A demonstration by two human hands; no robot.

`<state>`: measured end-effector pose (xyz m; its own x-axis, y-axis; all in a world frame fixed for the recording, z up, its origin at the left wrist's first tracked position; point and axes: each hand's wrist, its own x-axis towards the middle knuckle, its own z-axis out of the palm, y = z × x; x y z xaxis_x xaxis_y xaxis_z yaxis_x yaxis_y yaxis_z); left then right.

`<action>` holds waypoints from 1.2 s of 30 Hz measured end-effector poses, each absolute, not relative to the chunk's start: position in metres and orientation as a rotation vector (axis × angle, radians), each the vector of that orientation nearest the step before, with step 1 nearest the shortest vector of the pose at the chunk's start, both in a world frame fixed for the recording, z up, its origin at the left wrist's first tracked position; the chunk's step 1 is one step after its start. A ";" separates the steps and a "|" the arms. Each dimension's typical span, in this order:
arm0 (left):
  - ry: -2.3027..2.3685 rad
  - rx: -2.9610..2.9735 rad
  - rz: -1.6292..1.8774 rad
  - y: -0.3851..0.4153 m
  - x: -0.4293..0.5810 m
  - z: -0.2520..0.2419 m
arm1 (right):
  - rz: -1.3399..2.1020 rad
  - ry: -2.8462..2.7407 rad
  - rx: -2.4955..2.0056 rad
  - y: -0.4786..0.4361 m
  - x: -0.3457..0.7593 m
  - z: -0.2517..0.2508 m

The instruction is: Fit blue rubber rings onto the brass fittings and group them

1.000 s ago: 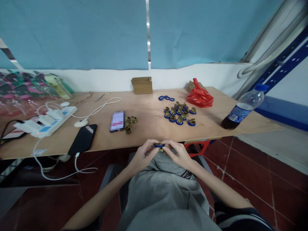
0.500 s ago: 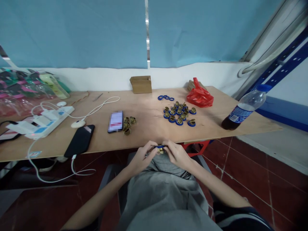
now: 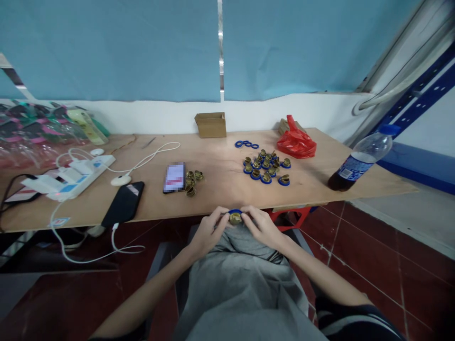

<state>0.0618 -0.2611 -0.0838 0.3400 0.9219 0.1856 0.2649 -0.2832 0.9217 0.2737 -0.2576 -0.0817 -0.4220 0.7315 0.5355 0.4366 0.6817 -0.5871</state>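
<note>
Over my lap, at the table's front edge, a round brass-coloured metal piece with a blue ring [image 3: 235,218] is pinched between my two hands. My left hand [image 3: 212,228] grips its left side with thumb and fingers. On the opposite side my right hand [image 3: 261,226] holds the rim the same way. Several brass pieces with blue rings [image 3: 266,165] are grouped on the table ahead to the right. Bare brass pieces [image 3: 191,182] lie beside a lit phone [image 3: 174,177] on the left. A few loose blue rings [image 3: 246,144] rest farther back.
On the wooden table [image 3: 220,166] stand a cardboard box [image 3: 211,125], a red plastic bag [image 3: 296,143] and a cola bottle [image 3: 362,158]. At left are a power strip [image 3: 83,177] with cables, a black phone [image 3: 123,203] and several spray bottles [image 3: 39,132].
The brass piece with its blue ring has tilted, so its round brass face now shows more. Both hands keep hold of it at nearly the same spot. The view has shifted slightly.
</note>
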 end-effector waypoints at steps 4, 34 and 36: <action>1.060 1.705 0.915 -0.269 0.065 -0.082 | 0.457 -2.142 -0.903 -0.262 0.275 -0.085; 0.811 1.505 1.070 -0.295 0.066 -0.081 | 0.407 -2.046 -0.755 -0.293 0.270 -0.082; 0.825 1.514 1.068 -0.293 0.065 -0.081 | 0.425 -2.011 -0.782 -0.292 0.270 -0.084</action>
<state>0.0650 -0.2935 -0.0806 0.3620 0.9101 0.2018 -0.0348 -0.2032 0.9785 0.2702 -0.2922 -0.0842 -0.3872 0.6728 0.6303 0.3603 0.7397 -0.5683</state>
